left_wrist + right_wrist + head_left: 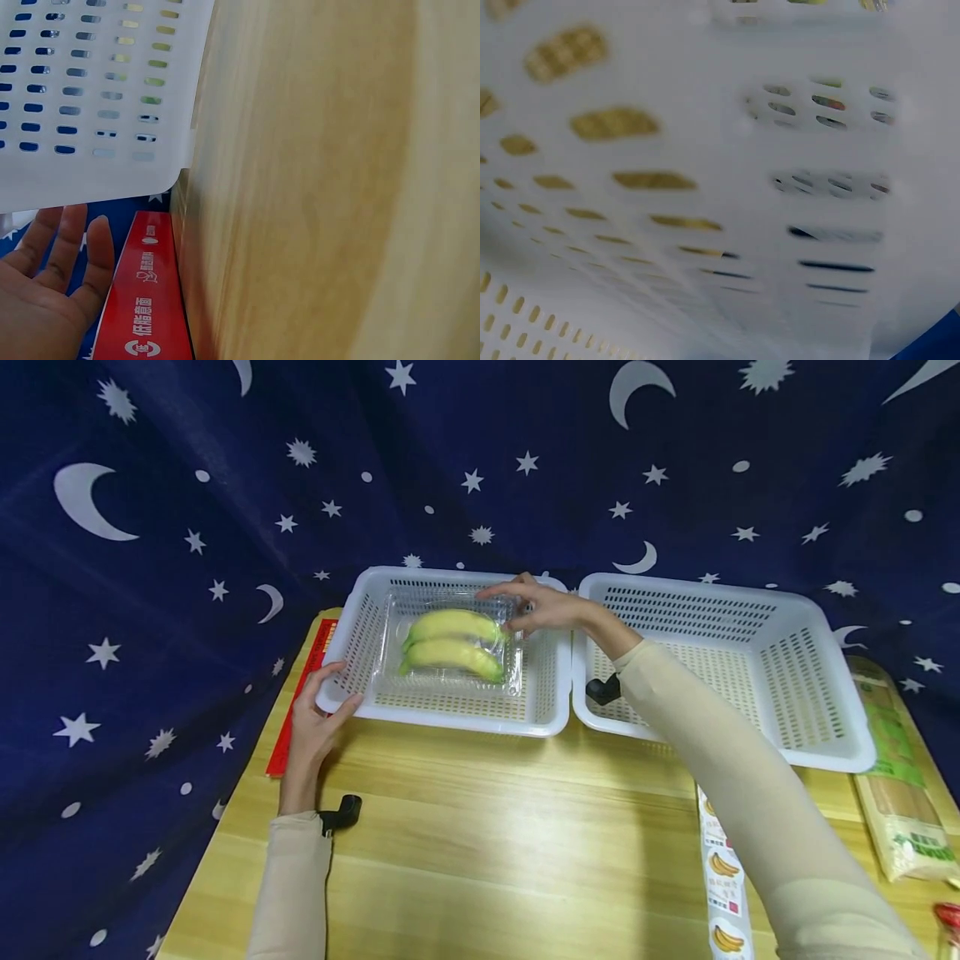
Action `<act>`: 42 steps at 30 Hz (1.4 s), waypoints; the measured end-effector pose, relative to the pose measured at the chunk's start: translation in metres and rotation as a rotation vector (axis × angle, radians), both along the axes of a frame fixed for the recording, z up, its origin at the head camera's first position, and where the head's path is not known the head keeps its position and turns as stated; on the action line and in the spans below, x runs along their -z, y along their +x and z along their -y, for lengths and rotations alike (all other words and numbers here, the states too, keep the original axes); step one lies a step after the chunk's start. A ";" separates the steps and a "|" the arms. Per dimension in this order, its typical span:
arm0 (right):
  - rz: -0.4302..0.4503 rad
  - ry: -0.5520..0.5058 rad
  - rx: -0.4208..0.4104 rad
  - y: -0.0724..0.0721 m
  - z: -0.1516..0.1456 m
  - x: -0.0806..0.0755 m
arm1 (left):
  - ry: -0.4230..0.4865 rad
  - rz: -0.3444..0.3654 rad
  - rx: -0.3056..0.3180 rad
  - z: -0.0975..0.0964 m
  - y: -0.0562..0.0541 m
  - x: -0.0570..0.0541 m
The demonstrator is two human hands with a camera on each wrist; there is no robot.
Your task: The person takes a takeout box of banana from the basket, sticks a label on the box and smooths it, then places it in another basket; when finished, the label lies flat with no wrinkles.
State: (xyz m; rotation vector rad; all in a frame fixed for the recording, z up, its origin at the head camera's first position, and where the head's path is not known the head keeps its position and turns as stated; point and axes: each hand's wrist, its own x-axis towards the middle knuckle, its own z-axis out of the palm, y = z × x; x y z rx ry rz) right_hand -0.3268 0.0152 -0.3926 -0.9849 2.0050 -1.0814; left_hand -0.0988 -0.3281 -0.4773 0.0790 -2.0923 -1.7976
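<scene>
A clear plastic box [386, 647] with two yellow-green bananas [450, 627] inside lies within the left white basket [450, 720]. My right hand [536, 603] holds the box at its far right corner, thumb and index finger over its edge. At the basket's near left corner is my left hand [315, 714], fingers spread, thumb by the front rim. The left wrist view shows the left hand's relaxed fingers [64, 247] just below the basket rim [90, 191]. In the right wrist view only basket walls [727, 135] appear; the hand is out of frame.
A second white basket [825, 760] stands close on the right. Beyond it lies a noodle packet [892, 777], with a red cap [948, 914] nearer me. A strip of banana-printed labels [723, 868] lies on the wooden table [487, 843]. A red pasta box [146, 300] lies by the left edge.
</scene>
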 end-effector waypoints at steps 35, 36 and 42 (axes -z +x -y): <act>0.188 -0.199 0.174 0.021 -0.044 -0.036 | -0.064 0.024 -0.022 -0.022 0.011 -0.030; 0.190 -0.203 0.171 0.023 -0.046 -0.039 | -0.074 0.017 -0.028 -0.022 0.012 -0.030; 0.191 -0.215 0.154 0.042 -0.063 -0.055 | -0.119 -0.014 -0.038 -0.020 0.015 -0.033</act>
